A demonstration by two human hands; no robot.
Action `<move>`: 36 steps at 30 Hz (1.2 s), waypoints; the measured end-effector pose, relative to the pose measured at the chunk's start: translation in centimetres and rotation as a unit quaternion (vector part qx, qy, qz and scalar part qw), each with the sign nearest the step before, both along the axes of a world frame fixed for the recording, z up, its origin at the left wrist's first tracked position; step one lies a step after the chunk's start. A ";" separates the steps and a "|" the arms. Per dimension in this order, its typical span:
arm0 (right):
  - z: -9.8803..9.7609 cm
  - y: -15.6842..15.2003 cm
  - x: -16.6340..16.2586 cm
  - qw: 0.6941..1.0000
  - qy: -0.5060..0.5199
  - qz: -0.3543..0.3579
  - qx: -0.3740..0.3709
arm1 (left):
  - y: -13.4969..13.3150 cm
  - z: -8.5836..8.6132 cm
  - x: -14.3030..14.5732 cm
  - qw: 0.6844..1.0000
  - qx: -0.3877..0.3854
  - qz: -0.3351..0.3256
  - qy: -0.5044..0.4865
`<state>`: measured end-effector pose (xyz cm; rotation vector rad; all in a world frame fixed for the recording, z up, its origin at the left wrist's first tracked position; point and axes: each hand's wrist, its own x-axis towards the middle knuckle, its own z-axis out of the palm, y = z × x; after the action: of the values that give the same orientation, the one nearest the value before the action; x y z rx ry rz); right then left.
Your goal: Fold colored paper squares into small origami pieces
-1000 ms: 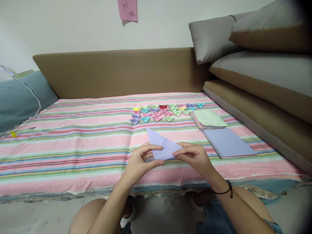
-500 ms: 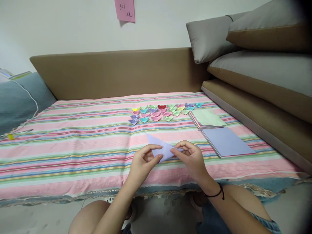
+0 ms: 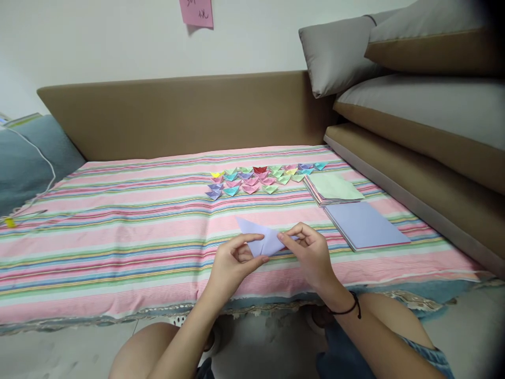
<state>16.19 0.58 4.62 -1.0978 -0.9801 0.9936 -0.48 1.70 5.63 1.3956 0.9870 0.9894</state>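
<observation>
Between my hands is a pale lilac sheet of origami paper (image 3: 258, 230), folded to a pointed shape with one long tip toward the upper left. My left hand (image 3: 235, 256) pinches its left part, thumb along the lower edge and index finger on the front face. At the right corner my right hand (image 3: 310, 250) grips the paper between thumb and fingers. Behind it, several small folded paper boats (image 3: 250, 188) in pink, green, blue, yellow and red stand in rows. Fingers cover parts of the folds.
To the right lie a stack of lilac paper (image 3: 369, 226) and a pale green stack (image 3: 335, 188) on the striped cloth (image 3: 118, 226). Grey-brown cushions (image 3: 418, 116) are piled along the right side. A backrest (image 3: 189, 113) runs behind. A white cable (image 3: 43, 152) hangs at left.
My left thumb has slid right along the paper's lower edge. A crease now shows more clearly beside it. My right hand keeps its hold; the view has shifted slightly.
</observation>
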 end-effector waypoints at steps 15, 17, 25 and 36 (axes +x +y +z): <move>0.0 0.0 0.2 1.000 -0.018 -0.016 0.006 | -0.1 0.6 -0.1 0.999 -0.023 -0.021 -0.006; 0.0 0.0 0.2 1.000 -0.015 -0.016 0.006 | -0.2 0.5 0.0 0.999 -0.037 -0.029 -0.008; 0.0 0.2 0.4 0.999 -0.027 -0.025 0.010 | -0.2 0.4 0.0 0.998 -0.046 -0.034 -0.010; 0.4 0.2 0.7 0.999 -0.032 -0.024 0.016 | -0.4 0.3 0.3 0.999 -0.017 -0.031 -0.025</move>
<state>16.84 0.81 5.04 -1.1275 -1.0137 0.9056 -0.16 1.35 5.97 1.3585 0.9160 0.9525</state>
